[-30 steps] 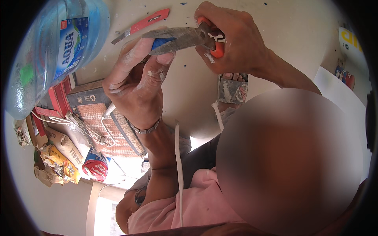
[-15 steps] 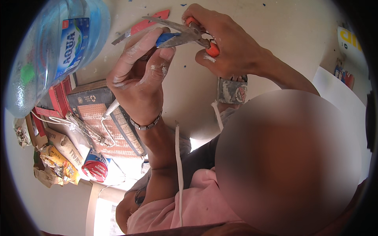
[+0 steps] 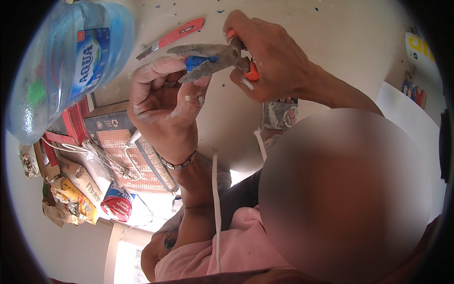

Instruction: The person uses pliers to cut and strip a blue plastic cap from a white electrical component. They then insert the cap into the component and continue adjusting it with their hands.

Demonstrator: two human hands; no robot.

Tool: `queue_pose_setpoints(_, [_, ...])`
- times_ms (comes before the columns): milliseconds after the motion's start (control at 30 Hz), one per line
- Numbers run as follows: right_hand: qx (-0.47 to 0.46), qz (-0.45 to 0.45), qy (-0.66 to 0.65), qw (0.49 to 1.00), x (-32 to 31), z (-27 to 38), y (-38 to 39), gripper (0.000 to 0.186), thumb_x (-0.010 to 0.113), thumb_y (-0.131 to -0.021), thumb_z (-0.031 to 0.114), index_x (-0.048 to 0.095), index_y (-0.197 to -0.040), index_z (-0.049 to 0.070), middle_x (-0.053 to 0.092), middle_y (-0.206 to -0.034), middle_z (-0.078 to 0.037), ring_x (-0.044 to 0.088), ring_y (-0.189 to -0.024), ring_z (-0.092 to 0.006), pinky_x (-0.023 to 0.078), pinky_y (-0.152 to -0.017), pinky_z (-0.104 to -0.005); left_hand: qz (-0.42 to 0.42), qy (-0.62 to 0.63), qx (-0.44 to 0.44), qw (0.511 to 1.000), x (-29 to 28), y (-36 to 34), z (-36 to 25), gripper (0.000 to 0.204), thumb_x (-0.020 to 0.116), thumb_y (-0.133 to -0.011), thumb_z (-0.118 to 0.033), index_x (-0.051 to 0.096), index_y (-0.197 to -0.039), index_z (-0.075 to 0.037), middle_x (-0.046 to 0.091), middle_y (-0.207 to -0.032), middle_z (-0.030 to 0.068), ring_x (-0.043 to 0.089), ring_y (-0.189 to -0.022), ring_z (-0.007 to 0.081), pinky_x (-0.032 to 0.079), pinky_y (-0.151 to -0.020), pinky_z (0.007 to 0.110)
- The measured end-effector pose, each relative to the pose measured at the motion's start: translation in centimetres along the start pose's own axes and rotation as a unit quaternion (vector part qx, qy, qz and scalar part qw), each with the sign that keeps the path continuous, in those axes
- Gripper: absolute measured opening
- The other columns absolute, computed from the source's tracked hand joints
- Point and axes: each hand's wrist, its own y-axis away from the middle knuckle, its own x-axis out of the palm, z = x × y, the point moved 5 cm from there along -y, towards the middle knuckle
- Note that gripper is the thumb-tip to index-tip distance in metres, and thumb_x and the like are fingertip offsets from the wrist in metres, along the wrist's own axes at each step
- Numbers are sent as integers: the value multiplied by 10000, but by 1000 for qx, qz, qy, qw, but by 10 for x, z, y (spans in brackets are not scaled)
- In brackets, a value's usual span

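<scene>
In my right hand (image 3: 279, 57) is a pair of metal snips (image 3: 202, 72) with orange grips, the fingers closed round the handles. The blades are parted, with a small blue piece (image 3: 195, 62) between them. My left hand (image 3: 161, 104), smudged with white powder, pinches that blue piece between thumb and fingers; its material is unclear. Beyond the left fingers, a red-handled utility knife (image 3: 182, 33) lies on the pale floor.
Small blue scraps dot the floor (image 3: 331, 33). A large clear water jug (image 3: 52, 57) stands at far left. Below it are a dark-edged box (image 3: 113, 124), a paint can (image 3: 118, 202) and paper packages (image 3: 75, 196). A sandaled foot (image 3: 280, 115) rests beneath my right forearm.
The snips have tilted, their blade tips swinging lower around the blue piece. My left fingers have shifted down a little, uncovering more of the knife.
</scene>
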Motion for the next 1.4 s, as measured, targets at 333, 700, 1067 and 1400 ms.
queue_pose_setpoints(333, [99,78,-114,985,2,-13,0,471,773,-735,98,476,-1096,42,633,-814,-149,637,-736,-364,491,-649,-439,7,-49,4,999,-3,-3,4,263,708,-909,17,626,-1159,18,693,-1136,205,716,-998,296,595,-916,423])
queue_pose_setpoints(700, [2,13,15,1000,-1,2,-3,452,775,-713,119,471,-1035,33,658,-904,-160,632,-815,-392,474,-749,-472,17,-26,9,999,-7,-2,5,334,749,-874,83,634,-1188,68,697,-1173,191,716,-979,203,588,-853,288])
queue_pose_setpoints(1067, [48,60,35,996,5,-5,0,389,761,-711,122,503,-980,9,643,-701,-160,674,-685,-364,511,-603,-440,-2,-76,11,997,3,3,-8,254,722,-865,129,686,-1112,86,698,-1148,194,709,-1011,216,594,-861,301])
queue_pose_setpoints(1400, [138,20,-186,973,15,-13,-5,375,743,-786,91,523,-1079,11,610,-733,-178,612,-679,-346,485,-641,-427,-34,-8,-27,999,-2,-7,16,405,663,-964,-46,572,-1353,26,697,-1128,136,690,-1092,277,589,-890,424])
